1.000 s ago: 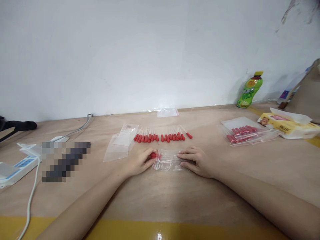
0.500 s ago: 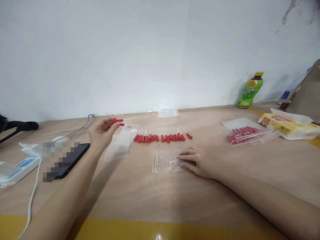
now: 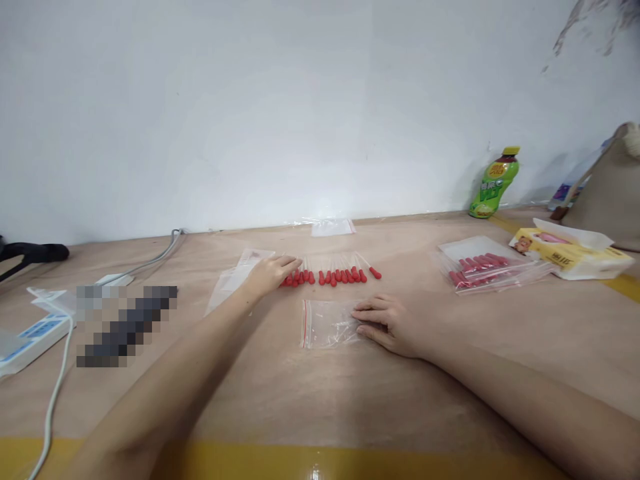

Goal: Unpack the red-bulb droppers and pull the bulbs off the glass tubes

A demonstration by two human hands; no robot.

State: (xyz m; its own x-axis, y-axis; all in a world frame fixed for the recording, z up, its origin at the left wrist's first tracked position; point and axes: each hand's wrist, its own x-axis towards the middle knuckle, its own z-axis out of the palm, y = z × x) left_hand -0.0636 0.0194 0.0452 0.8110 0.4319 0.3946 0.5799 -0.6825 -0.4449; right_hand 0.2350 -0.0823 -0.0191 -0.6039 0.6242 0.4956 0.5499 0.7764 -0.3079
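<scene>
A row of glass droppers with red rubber bulbs (image 3: 345, 275) lies mid-table, bulbs toward me. My left hand (image 3: 267, 275) reaches over the row's left end, fingers bent down among the droppers. Its thumb and grip are hidden, and the hand covers some bulbs. My right hand (image 3: 385, 323) rests with fingers apart on the right end of a clear zip bag (image 3: 327, 325). That bag lies flat in front of the droppers, its red seal line at the left. Left of the row, pale plastic sheets or bags (image 3: 223, 290) lie partly under my left arm.
A bag of red-bulbed droppers (image 3: 477, 263) lies at right, beside a yellow tissue pack (image 3: 570, 253). Behind stand a green drink bottle (image 3: 495, 185) and a beige bag (image 3: 605, 193). Another clear bag (image 3: 333, 228) lies by the wall. A power strip (image 3: 37, 340) and a blurred-out dark object (image 3: 133, 327) are left.
My left hand, earlier raised at the left with two red-bulbed droppers in its fingers, has moved right and down onto the row. My right hand has stayed on the bag.
</scene>
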